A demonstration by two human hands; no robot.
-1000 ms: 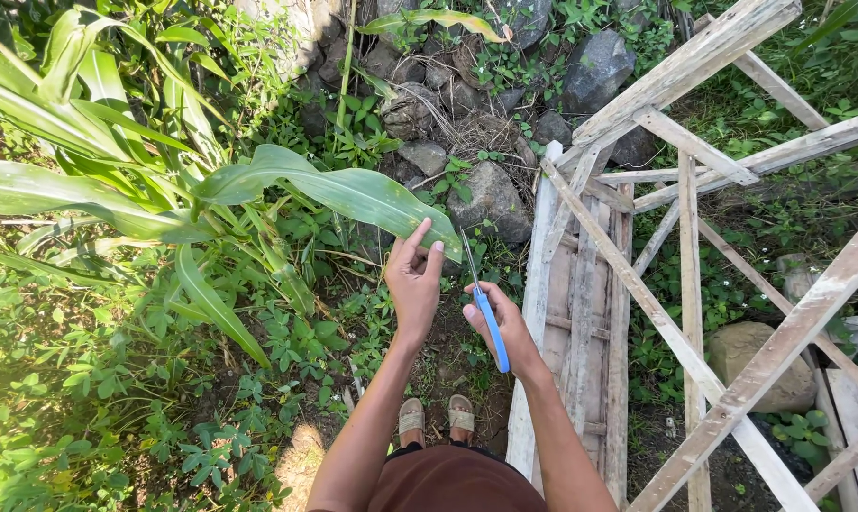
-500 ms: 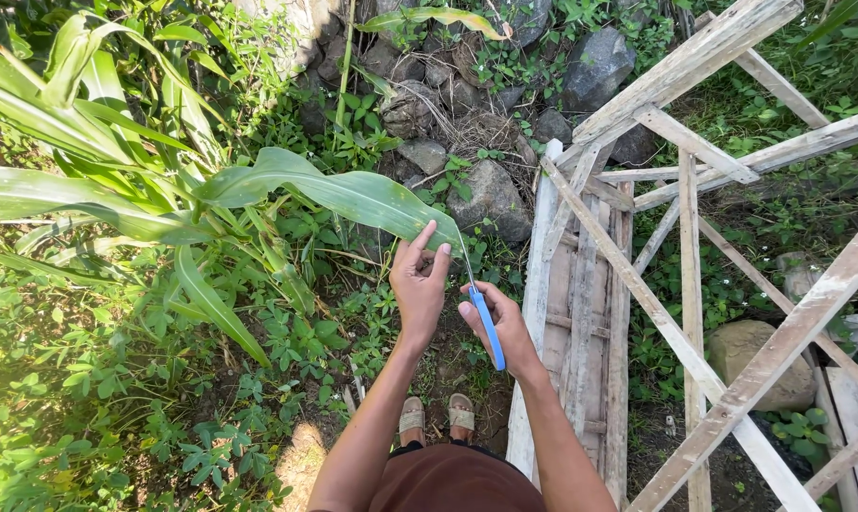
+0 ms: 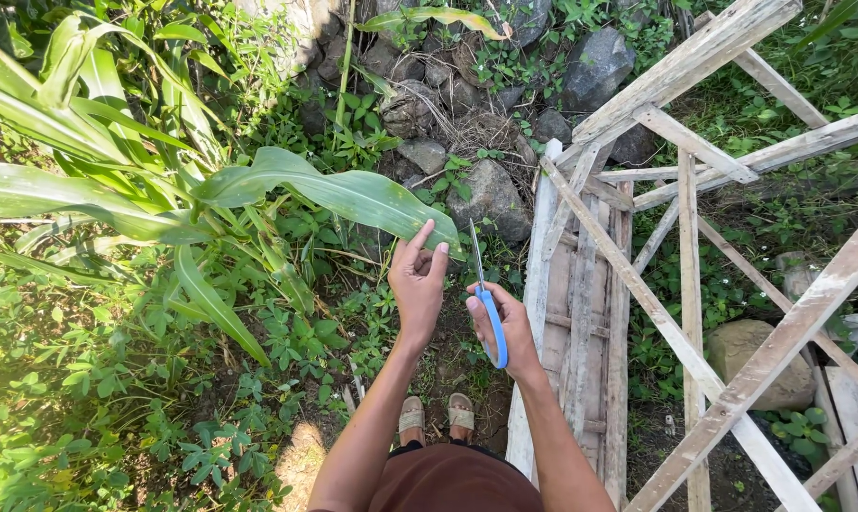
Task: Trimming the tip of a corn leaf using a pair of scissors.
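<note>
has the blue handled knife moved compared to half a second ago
Yes. The blue-handled knife in the right hand has shifted slightly right, toward the wooden frame; its blade tip now stands clear of the long green leaf.

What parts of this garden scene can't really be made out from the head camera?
- Leaf tip: covered by the left hand pinching it.
- Knife: the middle of its blue handle is wrapped in the right hand; the thin blade's edge is too small to judge.
- Feet in sandals: partly hidden by the arms and brown clothing.
- Wooden frame: cut off by the right and top edges.
</note>
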